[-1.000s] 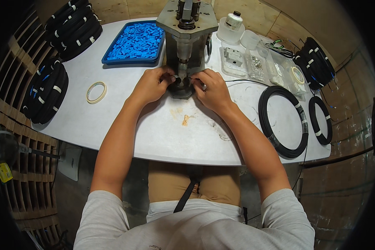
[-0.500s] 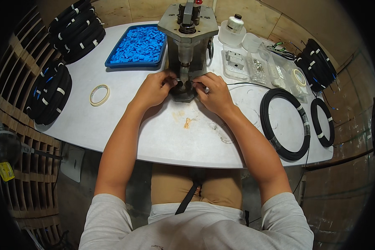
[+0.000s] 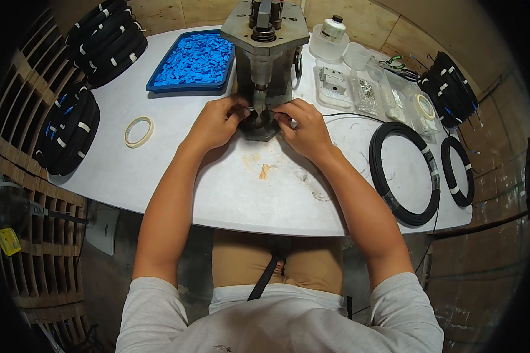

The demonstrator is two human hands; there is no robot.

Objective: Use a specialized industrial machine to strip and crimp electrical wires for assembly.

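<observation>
A grey metal bench press (image 3: 265, 32) stands at the far middle of the white table. My left hand (image 3: 218, 122) is at the left of its lower die (image 3: 260, 133), finger and thumb pinched together. Whatever lies between those fingertips is too small to make out. On the other side of the die, my right hand (image 3: 305, 125) pinches a thin black cable (image 3: 350, 114). That cable trails off rightward toward a black cable coil (image 3: 376, 162) lying on the table. The cable's tip at the die is hard to see.
Behind my left hand sits a blue tray (image 3: 153, 89) of small blue pieces. A tape roll (image 3: 128, 140) and stacked cable coils (image 3: 70, 132) are at left. To the right are a white bottle (image 3: 333, 29), clear trays of small parts (image 3: 367, 97) and a smaller coil (image 3: 447, 170).
The whole view has shifted very slightly. Both hands stay at the press die, with the right fingers barely moved.
</observation>
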